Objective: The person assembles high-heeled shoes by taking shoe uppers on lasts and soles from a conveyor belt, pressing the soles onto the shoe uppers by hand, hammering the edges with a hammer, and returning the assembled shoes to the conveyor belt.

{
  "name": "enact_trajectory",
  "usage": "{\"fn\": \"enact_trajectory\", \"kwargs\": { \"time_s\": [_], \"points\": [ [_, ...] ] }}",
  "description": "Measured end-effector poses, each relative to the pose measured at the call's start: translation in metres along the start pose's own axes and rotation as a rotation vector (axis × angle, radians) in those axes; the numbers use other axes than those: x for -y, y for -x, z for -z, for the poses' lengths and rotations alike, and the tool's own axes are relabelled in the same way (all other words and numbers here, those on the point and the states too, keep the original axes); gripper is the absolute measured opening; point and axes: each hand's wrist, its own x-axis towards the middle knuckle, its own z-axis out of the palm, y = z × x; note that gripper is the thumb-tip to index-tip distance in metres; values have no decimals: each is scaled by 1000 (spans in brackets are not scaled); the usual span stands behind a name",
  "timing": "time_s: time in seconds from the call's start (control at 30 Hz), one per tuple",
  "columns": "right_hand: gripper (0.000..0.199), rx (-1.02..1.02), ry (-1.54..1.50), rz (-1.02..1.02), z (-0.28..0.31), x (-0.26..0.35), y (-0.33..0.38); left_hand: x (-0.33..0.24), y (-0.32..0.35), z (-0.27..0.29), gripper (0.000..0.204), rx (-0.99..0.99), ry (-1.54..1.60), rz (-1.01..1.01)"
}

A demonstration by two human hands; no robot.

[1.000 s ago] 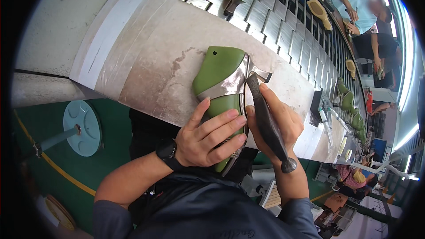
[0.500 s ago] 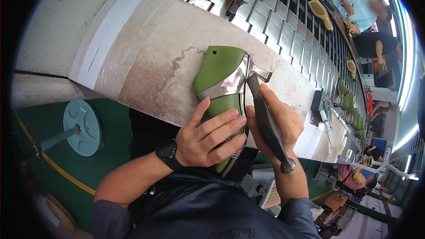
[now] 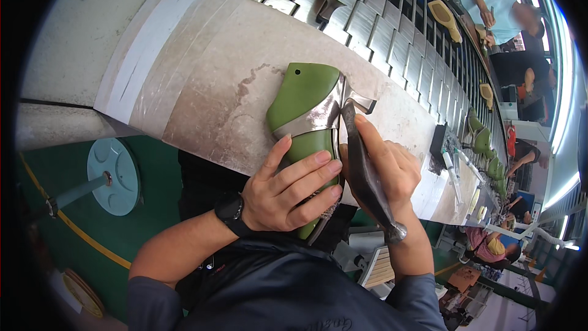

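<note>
Our left hand [image 3: 293, 191] curls over the lower half of a green shoe last [image 3: 304, 124], its grip closed around it, pinning it against the worktop [image 3: 202, 79] edge. A silvery upper strap [image 3: 309, 122] crosses the smooth plastic last. Our right hand [image 3: 383, 168] wraps tight around a dark metal lasting tool [image 3: 367, 175], tip touching the strap. The worktop is pale and scuffed; a slatted conveyor [image 3: 380, 18] runs behind.

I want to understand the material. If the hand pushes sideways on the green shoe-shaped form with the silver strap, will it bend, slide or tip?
The green shoe-shaped form looks moulded and thick, so it is probably stiff. Its smooth surface may be slippery; the left hand wraps it firmly. It overhangs the worn workbench edge, so it could tip if released. The right hand presses a dark tool against it.
</note>
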Motion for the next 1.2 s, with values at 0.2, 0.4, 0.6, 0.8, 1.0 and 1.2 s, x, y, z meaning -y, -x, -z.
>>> {"fn": "enact_trajectory", "kwargs": {
  "time_s": [0.2, 0.4, 0.6, 0.8, 1.0, 1.2],
  "points": [
    [58, 289, 110, 40, 27, 20, -34, 2, 2, 1, 30, -6, -10, 3],
    [59, 436, 155, 41, 34, 31, -56, 3, 2, 2, 30, -18, -24, -11],
    [46, 391, 80, 16, 34, 12, -48, 0, -2, 1, 33, -5, -7, -11],
    [36, 4, 127, -99, 83, 2, -48, -6, -4, 1, 36, 23, -7, -9],
    [35, 172, -647, -814, 69, 0, -18, -6, -7, -6, 36, -2, 3, -18],
    [25, 51, -1062, -1106, 30, -9, 0, -6, -4, -6, 35, 9, -12, -4]
  ]
}}
